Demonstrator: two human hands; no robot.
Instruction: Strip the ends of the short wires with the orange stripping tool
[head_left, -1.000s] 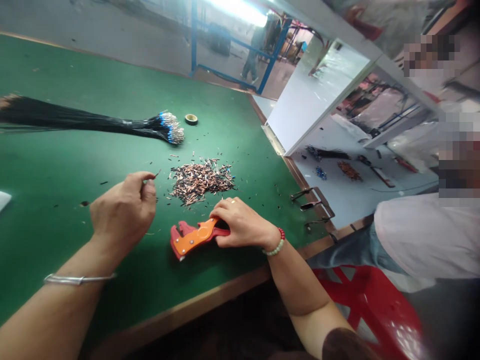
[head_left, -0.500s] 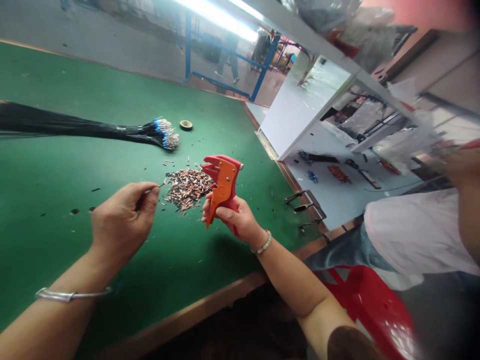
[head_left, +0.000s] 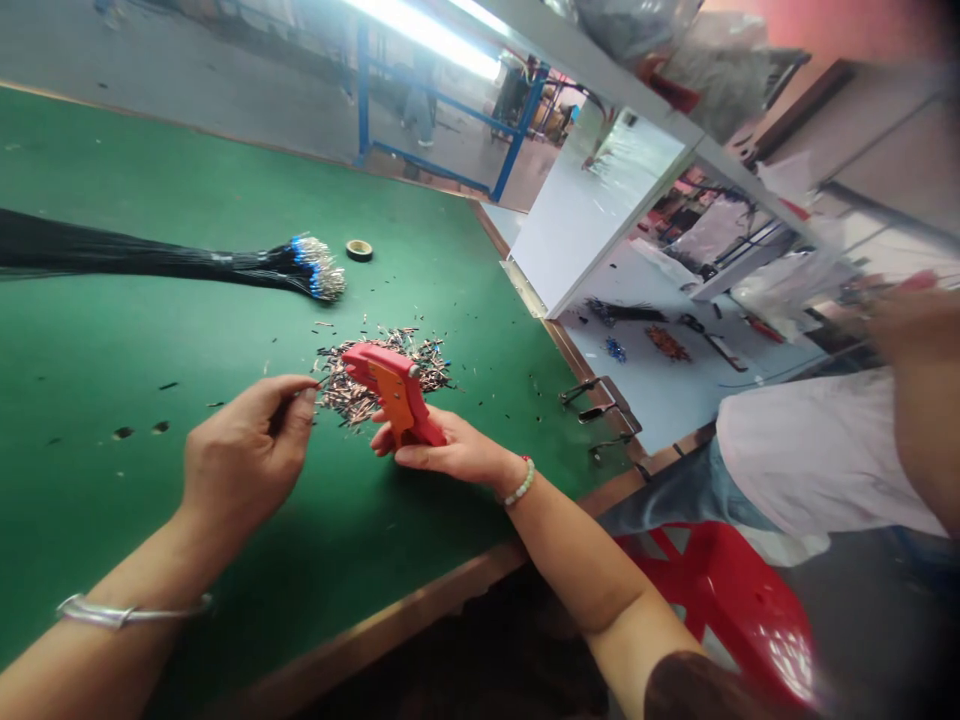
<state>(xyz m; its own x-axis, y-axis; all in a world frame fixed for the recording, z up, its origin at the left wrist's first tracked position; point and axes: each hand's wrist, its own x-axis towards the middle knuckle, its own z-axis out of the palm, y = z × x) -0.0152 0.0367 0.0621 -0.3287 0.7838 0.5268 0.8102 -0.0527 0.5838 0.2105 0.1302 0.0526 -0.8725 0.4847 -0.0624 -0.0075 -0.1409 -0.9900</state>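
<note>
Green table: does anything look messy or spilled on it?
Yes. Lots of tiny black bits lie scattered across the green table, around a messy pile of wire scraps. They look spilled, not sorted.

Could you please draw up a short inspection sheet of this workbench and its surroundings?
Surface: green workbench top with a wooden front edge.
Job's things: orange and red wire stripper; heap of short copper-coloured wire pieces, partly behind the stripper.
Clutter: small black offcuts scattered over the top; metal clips at the bench's right edge; tape roll.
Grippers: left hand pinches a short wire; right hand grips the stripper.
Cables: black wire bundle with blue-collared metal ends, lying on the bench.
Surroundings: co-worker in a white top; red stool; blue metal frame.
</note>
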